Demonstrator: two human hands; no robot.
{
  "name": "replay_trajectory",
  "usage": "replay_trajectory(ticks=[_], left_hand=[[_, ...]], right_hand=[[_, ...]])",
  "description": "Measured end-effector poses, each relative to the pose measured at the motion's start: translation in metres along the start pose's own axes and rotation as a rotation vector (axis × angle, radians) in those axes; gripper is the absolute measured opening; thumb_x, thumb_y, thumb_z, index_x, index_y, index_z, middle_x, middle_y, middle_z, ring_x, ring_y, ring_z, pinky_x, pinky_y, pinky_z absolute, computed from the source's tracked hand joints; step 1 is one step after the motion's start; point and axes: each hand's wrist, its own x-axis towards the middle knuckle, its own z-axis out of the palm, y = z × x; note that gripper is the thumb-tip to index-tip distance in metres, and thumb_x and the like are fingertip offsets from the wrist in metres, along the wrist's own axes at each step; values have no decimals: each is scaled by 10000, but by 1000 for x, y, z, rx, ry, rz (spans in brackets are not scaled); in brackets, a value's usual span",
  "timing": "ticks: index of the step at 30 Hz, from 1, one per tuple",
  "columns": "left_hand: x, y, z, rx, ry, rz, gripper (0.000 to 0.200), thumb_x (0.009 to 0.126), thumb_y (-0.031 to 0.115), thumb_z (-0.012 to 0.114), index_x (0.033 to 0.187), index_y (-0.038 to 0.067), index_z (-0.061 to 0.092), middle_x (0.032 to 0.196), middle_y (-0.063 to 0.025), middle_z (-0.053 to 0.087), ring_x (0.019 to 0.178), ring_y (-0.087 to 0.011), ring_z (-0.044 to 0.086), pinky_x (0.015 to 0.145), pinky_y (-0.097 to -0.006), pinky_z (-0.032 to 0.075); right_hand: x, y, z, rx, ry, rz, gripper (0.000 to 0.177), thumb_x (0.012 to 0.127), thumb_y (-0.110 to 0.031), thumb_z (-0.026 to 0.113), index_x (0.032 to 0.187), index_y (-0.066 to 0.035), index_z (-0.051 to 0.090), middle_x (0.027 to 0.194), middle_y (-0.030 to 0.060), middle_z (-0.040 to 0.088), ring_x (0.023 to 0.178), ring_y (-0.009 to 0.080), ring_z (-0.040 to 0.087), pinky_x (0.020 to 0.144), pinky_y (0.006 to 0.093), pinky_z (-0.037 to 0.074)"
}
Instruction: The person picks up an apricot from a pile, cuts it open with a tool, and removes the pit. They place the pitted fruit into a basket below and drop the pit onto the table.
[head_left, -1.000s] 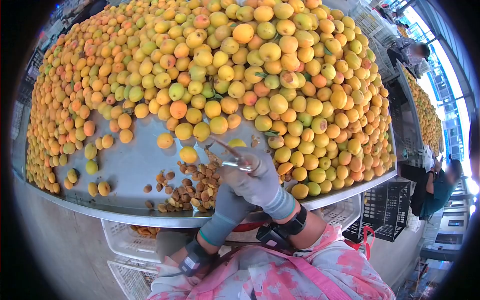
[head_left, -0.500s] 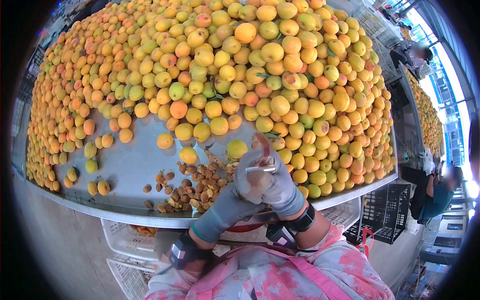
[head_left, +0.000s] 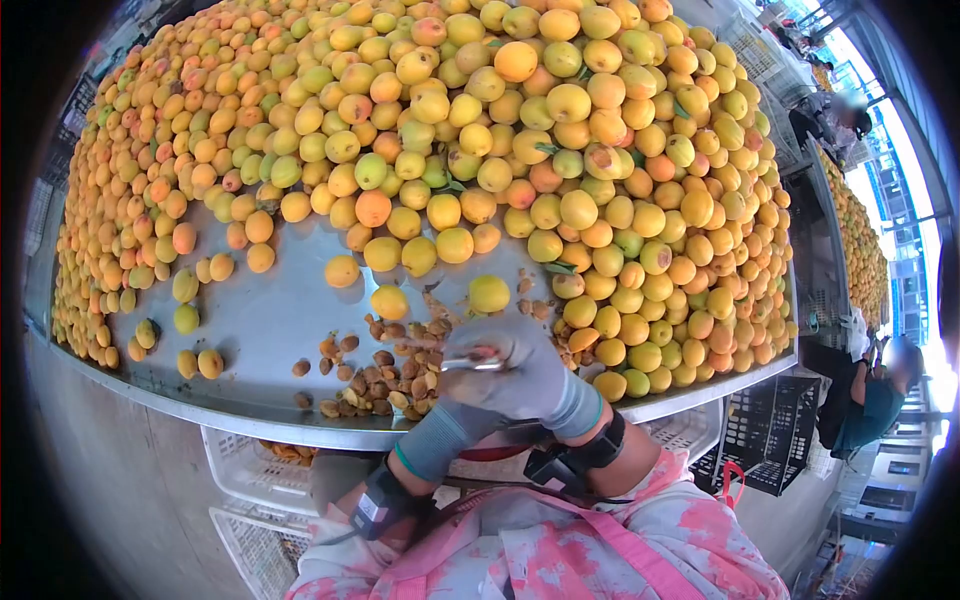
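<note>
My right hand [head_left: 525, 362], in a grey glove, is closed round a small metal tool [head_left: 474, 362] at the table's front edge. Beneath and to its left is my left hand [head_left: 462, 422], gloved too and mostly covered by the right one; its fingers are hidden. Brown pits [head_left: 385, 379] lie in a loose pile on the metal table [head_left: 270, 330] just left of my hands. A single yellow apricot [head_left: 489, 294] rests right behind them, and a large heap of apricots [head_left: 567, 103] rises beyond.
White crates [head_left: 262, 467] stand under the front edge at left, and a black crate [head_left: 768, 430] stands at right. A person in a dark green top [head_left: 866, 412] is at the far right, by another fruit-covered table [head_left: 856, 240]. Another person [head_left: 830, 115] is farther back.
My right hand has turned and moved left and down over my left hand, with the metal tool now pointing left. Pits behind my hands have come into view.
</note>
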Motion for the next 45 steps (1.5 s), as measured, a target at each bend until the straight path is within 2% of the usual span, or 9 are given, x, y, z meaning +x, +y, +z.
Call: replay_trajectory(ticks=[11,14,16,22,29,31,34,41,45], left_hand=[[30,105,-74,-713,-271,-614,443,776,185,760,1158,68,569,1040,-51,621,917,-188,593,807,-337,492],[27,89,-65,-419,-90,24,452,757,164,784,1144,67,572,957,-29,644,769,-129,602,639,-277,493],[29,115,-86,-844,-280,-668,417,794,201,749,1146,69,568,915,-49,657,633,-98,573,509,-207,428],[35,123,-86,-1489,-127,-569,279,938,280,536,1125,76,568,862,-69,653,565,-116,541,461,-197,375],[16,86,-68,-533,24,-188,389,970,386,437,1202,89,534,964,-96,658,631,-138,582,502,-227,434],[14,79,-77,-1597,-233,-598,408,889,251,596,1261,108,511,987,-89,643,730,-150,619,611,-260,496],[17,78,-69,100,135,349,520,805,144,689,1287,124,492,999,-96,625,849,-208,632,748,-317,516],[17,79,-65,-1069,142,-634,379,866,53,621,1225,61,501,1099,-111,570,942,-194,592,826,-299,483],[39,105,-87,-467,262,-347,352,882,28,595,1218,41,492,1085,-99,563,954,-156,578,827,-275,479]], right_hand=[[-20,6,-15,746,127,131,182,860,-181,649,811,-9,616,726,-2,586,641,70,527,566,212,407],[-17,4,-19,813,13,109,229,884,-239,639,865,-13,606,684,15,587,584,80,524,515,221,392],[-24,22,-10,783,197,108,252,906,-267,611,855,-21,591,648,24,571,547,85,510,487,224,375],[-3,3,-28,913,305,-44,333,974,-310,493,782,-39,524,558,35,505,463,117,457,433,240,341],[-22,15,-5,669,526,38,142,884,-139,592,910,0,572,771,66,585,677,145,578,560,243,438],[-33,25,-7,870,329,-89,279,783,-100,678,1012,26,579,929,81,596,832,157,590,660,264,472],[-36,25,-10,376,43,-127,422,711,-170,754,1035,33,574,1009,116,618,836,184,615,704,278,492],[-18,23,-22,800,205,-164,177,820,-113,676,931,4,605,784,80,624,624,167,587,541,276,446],[-7,-19,-21,456,582,82,93,914,-106,590,892,-15,589,627,26,578,460,90,501,427,232,374]])
